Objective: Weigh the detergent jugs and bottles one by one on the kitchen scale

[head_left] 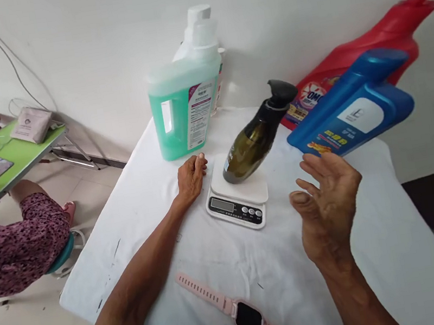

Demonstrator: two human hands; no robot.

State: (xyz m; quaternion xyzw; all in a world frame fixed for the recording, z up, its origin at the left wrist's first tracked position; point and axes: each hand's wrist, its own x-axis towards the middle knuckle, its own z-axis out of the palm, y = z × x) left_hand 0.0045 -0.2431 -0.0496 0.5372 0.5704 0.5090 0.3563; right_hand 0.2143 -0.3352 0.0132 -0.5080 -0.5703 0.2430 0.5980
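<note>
White cloth covers the table [398, 243], and everything the person works with sits toward its far end. Largest there are the jugs: a green-filled jug [183, 107] stands upright at the far left, a red jug [371, 44] leans against the wall at the far right, and a blue jug [350, 105] lies tilted in front of it, its capped end raised to the right and its base low to the left.

Next in size, a small white kitchen scale [239, 197] rests at the middle of the table. On its platform a dark olive pump bottle [256, 134] leans steeply, base on the platform, long axis running up and to the right toward its black pump head; whether it is tipping or balanced cannot be told.

The right hand [328, 205] hovers just right of the scale, palm turned toward the bottle, fingers spread and holding nothing; the bottle lies up and to the left of these fingers, and the blue jug's low end sits just above them. The left hand [191, 177] rests on the cloth just left of the scale, fingers loosely curled, empty, close beside the bottle's base.

Smallest, a pink smartwatch [247, 317] lies flat near the front edge
</note>
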